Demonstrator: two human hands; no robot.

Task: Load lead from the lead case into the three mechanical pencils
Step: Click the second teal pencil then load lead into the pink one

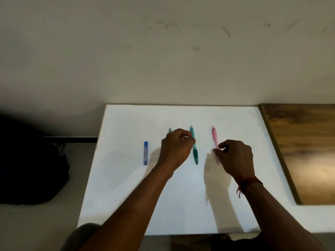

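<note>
The white tabletop (181,205) in front of you carries everything. A wooden surface (308,151) lies along its right edge, and a dark bag (27,169) sits on the floor off its left edge.

Your left hand (176,147) is over the middle of the tabletop with its fingers curled into a loose fist, covering most of the left green pencil (170,130). Only that pencil's far end shows, so you cannot tell whether the fingers grip it.

Your right hand (235,156), with a red thread (249,182) at the wrist, is also curled. Its thumb and forefinger pinch the pink pencil (215,136) about halfway along. The part of this pencil nearer to you is blurred.

The teal pencil (194,144) lies free between the two hands, just beside the left knuckles. All three pencils lie side by side, their long axes running from the far edge to the near edge. The teal one has its cap end toward the far edge and its dark grip and tip toward you, leaning slightly right.

The blue lead case (145,153) lies flat toward the left edge, apart from the pencils and parallel to them. Its pale label is too small to read.
</note>
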